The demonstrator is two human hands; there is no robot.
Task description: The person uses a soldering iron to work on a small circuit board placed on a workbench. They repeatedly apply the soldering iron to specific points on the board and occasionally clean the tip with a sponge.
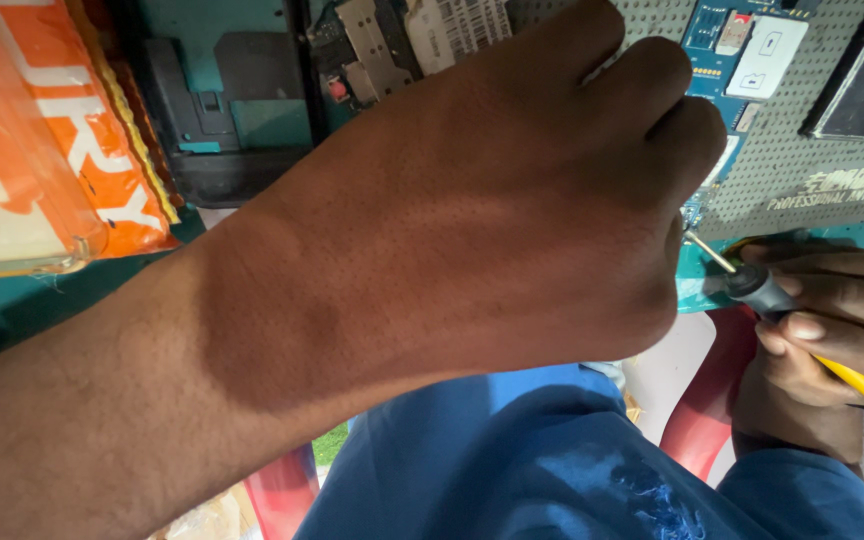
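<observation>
My left hand (512, 200) fills the middle of the view, back of the hand up, fingers curled down onto a blue circuit board (742, 40) that lies on a grey perforated mat (812, 150). What the fingers hold is hidden under the hand. At the right edge my right hand (832, 310) grips a screwdriver (782, 300) with a black collar and yellow handle. Its thin metal tip points up-left toward the board's edge beside my left hand.
An opened device frame (242, 110) with dark and teal parts lies at the top left. An orange and white plastic packet (42, 140) sits at the far left. Blue trousers (512, 470) and a red stool (712, 400) show below the table edge.
</observation>
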